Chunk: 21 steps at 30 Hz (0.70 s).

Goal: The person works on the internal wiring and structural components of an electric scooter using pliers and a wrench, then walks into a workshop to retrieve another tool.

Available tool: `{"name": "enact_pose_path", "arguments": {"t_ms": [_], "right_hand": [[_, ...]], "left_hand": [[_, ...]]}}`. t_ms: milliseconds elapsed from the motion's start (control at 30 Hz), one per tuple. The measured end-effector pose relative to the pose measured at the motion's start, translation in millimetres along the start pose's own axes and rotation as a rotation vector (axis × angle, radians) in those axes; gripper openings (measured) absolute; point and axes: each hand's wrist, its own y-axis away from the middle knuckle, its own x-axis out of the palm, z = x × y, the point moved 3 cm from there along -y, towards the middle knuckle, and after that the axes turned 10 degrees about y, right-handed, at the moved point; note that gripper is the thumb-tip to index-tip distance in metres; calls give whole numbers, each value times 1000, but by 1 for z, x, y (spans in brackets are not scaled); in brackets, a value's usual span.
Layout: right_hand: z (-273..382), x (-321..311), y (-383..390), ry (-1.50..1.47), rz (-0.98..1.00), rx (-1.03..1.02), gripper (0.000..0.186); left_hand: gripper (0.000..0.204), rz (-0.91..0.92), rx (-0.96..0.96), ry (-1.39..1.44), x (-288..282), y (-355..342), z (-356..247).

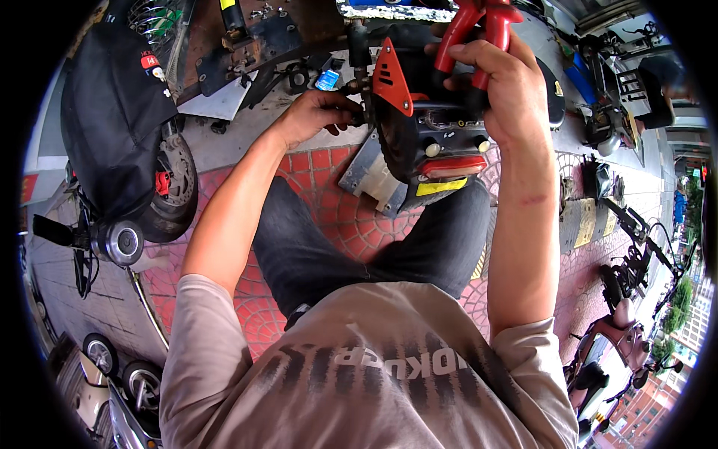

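Raised at the upper right, my right hand point(516, 86) is closed around a plier-like tool with two thick red handles point(496, 46) and dark ends. The frame's top edge cuts off its head. My left hand point(318, 117) is beside the wheel at the rear of a small electric scooter point(445, 142), fingers pinched at a dark part that they mostly hide. Just above those fingertips is a black shock absorber point(359, 46). An orange-red triangular plate point(392, 78) with slots and bolts stands between my hands. The scooter's red tail light point(452, 166) faces my knees.
A dark-covered scooter point(116, 112) with a bare wheel stands at the left. Behind my left hand are a blue box point(327, 80) and a bench point(262, 37) with loose hardware. A metal plate point(370, 179) lies beneath the wheel. Parked scooters point(613, 348) line the right.
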Motion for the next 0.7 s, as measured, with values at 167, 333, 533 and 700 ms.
{"name": "enact_pose_path", "arguments": {"t_ms": [167,333,533,700], "right_hand": [[3,5,-2,-27,-14,1,30],[1,5,-4,-14,3,23,33],[8,9,0,80,21,61,33],[5,10,1,50,15,59,32]], "left_hand": [[14,-15,204,-93,-2,-15,6],[11,-116,298,18,6,-16,19],[14,-311,230,12,25,-12,17],[19,-519,77,431,41,-11,34]]}}
